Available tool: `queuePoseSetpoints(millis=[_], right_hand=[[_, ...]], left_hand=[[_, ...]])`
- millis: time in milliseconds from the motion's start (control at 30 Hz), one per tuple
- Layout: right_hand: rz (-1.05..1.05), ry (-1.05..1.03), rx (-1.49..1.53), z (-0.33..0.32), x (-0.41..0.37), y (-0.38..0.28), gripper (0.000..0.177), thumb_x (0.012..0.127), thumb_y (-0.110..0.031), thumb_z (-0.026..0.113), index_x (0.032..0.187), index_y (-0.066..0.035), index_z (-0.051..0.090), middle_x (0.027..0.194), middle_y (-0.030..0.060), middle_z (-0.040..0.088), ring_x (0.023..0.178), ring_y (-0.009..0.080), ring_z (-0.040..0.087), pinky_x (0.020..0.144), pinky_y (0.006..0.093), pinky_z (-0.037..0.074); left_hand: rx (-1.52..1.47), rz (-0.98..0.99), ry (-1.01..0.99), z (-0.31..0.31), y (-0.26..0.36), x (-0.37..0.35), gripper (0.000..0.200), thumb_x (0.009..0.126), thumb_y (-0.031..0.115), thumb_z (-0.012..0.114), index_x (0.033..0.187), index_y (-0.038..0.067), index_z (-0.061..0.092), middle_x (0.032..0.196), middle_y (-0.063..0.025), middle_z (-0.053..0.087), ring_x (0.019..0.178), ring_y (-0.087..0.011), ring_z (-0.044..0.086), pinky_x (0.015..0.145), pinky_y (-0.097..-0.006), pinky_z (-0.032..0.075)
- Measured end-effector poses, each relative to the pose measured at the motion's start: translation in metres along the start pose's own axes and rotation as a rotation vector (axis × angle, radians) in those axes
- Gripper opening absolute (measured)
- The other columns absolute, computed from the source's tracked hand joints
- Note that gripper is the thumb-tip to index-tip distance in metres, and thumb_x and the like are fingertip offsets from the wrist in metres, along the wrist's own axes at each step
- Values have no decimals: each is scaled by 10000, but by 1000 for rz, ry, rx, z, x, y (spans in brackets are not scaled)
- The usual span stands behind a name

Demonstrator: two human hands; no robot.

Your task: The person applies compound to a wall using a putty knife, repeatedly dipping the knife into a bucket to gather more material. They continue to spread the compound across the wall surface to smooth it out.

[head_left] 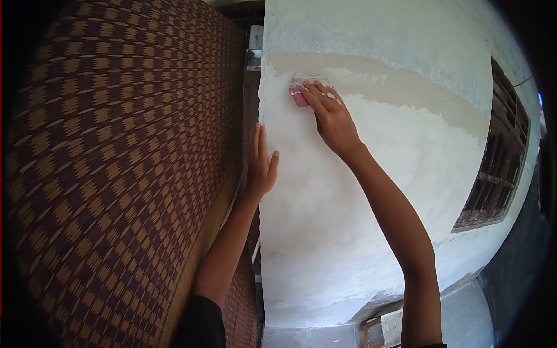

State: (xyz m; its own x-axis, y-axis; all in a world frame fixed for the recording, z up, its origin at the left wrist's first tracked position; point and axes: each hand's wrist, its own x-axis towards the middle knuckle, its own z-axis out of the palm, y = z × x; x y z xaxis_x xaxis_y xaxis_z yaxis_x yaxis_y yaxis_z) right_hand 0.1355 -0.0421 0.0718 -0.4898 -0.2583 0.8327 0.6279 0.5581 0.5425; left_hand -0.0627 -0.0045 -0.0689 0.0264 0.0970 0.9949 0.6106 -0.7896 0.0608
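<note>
My right hand (331, 116) is raised to the wall (325, 174), its fingers pressed over a small flat pink scraper-like piece (298, 98). White paste smears its upper edge and specks my fingers. The piece touches the wall just under a bare grey-beige band (406, 81); most of its shape is hidden by the fingers. Lower and to the left, my left hand (263, 165) rests at the wall's left edge, fingers stretched upward and thumb apart, with nothing held in it. White coating covers the wall below the band, patchy in places.
A woven brown-and-tan panel (127, 133) stands close on the left, with a narrow dark gap between it and the wall. A barred window (493, 156) is set into the wall at right. Near the floor, a wooden frame (372, 333) shows beside my right forearm.
</note>
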Motion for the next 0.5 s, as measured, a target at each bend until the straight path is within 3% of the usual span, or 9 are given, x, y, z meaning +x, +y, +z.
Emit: queuePoseSetpoints(millis=[100,167,500], right_hand=[[8,11,-22,5,2,1,553,832,124,556,1354,-58,546,1350,140,586,1285,321,534,1102,462,398],[-28,22,-95,9,1,2,515,827,66,553,1337,-7,545,1338,160,587,1279,319,539,1106,449,392],[7,-84,-205,30,-10,-1,462,850,13,556,1310,-12,581,1367,155,574,1317,305,513,1120,444,379]], left_hand=[[36,-14,8,4,-3,0,642,1004,175,419,1541,-42,143,1601,-246,138,1473,-379,214,1199,-467,199],[33,-13,8,5,-5,-1,639,1007,186,418,1541,-41,150,1600,-245,141,1472,-380,215,1198,-467,199],[49,-14,11,8,-5,-2,644,1007,215,417,1542,-34,160,1601,-241,139,1469,-391,214,1197,-480,195]])
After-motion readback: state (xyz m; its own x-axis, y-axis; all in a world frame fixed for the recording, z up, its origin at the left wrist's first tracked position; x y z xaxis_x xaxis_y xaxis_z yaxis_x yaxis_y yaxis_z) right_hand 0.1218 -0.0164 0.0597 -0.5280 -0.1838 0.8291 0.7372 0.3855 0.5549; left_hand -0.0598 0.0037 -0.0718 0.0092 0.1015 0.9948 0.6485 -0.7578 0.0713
